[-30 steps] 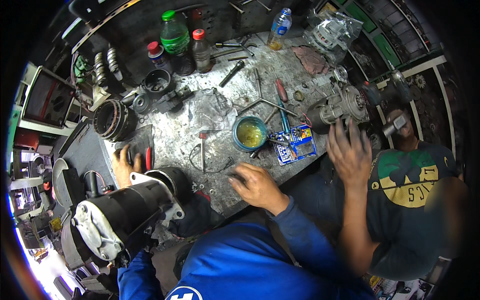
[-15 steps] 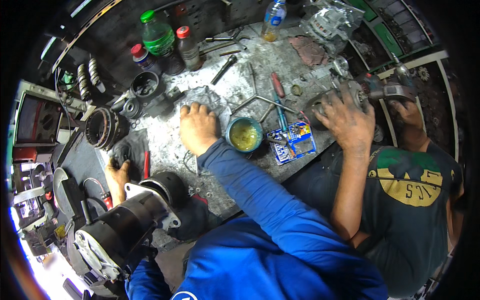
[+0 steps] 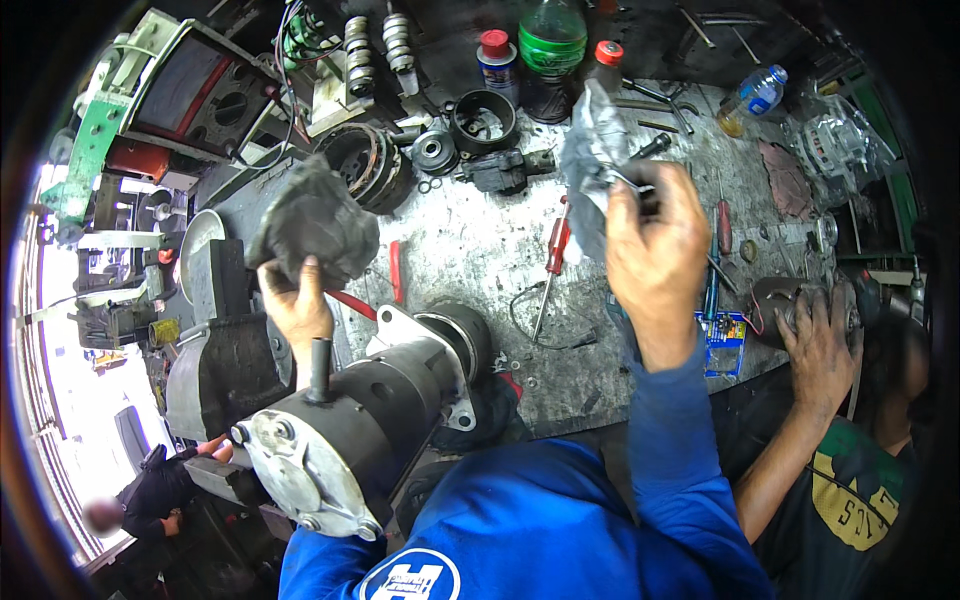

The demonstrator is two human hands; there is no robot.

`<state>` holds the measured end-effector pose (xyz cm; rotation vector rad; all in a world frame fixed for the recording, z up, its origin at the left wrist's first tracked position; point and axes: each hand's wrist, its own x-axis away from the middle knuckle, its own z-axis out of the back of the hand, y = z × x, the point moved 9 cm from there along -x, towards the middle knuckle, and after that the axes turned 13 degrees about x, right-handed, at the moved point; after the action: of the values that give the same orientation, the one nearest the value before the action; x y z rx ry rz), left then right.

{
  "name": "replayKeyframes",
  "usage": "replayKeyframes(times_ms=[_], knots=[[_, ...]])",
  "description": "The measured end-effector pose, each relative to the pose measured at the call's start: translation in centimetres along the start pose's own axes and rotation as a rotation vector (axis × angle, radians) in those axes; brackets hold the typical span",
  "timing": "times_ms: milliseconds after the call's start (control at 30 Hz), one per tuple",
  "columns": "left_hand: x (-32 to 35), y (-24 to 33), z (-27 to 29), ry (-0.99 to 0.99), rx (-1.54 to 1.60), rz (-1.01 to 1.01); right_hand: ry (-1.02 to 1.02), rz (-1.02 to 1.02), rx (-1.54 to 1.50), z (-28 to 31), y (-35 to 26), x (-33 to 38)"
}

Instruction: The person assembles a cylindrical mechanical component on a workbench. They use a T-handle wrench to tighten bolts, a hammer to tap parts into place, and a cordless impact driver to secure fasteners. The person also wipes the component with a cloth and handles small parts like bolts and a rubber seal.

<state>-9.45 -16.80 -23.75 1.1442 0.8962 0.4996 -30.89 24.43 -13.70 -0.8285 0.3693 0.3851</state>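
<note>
A dark grey rag [image 3: 318, 235] is bunched in my left hand [image 3: 301, 312], held up above the left side of the workbench with the thumb against the cloth. My right hand [image 3: 655, 260] grips a lighter grey rag [image 3: 594, 145], whose loose end stands up past the fingers. In front of me, close to my left forearm, lies a large starter motor [image 3: 375, 415] with a silver end cap and a flange. Between my hands a red-handled screwdriver [image 3: 557, 245] rests on the bench, near a thin black cable [image 3: 570, 345].
Round metal housings [image 3: 482, 120] and a ring-shaped part [image 3: 365, 165] stand at the back left. Behind them are a spray can [image 3: 498, 68] and a green-labelled bottle [image 3: 552, 50]. At the right, a co-worker's hand [image 3: 822, 325] rests on a dark round part.
My right hand has lifted the light grey rag off the bench. My left hand has raised the dark rag. The view has swung left, so bench items appear farther right.
</note>
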Motion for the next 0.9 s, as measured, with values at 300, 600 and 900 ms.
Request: replayKeyframes(times_ms=[300,600,900], knots=[[-2.8,3.5,6.2,0.076,-0.059,-0.019,-0.02,-0.027,-0.321,0.6,-1.6,2.5],[-0.5,-7.7,7.0,-0.08,-0.12,0.289,-0.505,-0.07,-0.897,-10.4,-7.1,4.4],[-1.7,-5.7,5.3,-0.063,0.015,0.229,-0.145,-0.436,-0.326,3.3,6.8,10.2]])
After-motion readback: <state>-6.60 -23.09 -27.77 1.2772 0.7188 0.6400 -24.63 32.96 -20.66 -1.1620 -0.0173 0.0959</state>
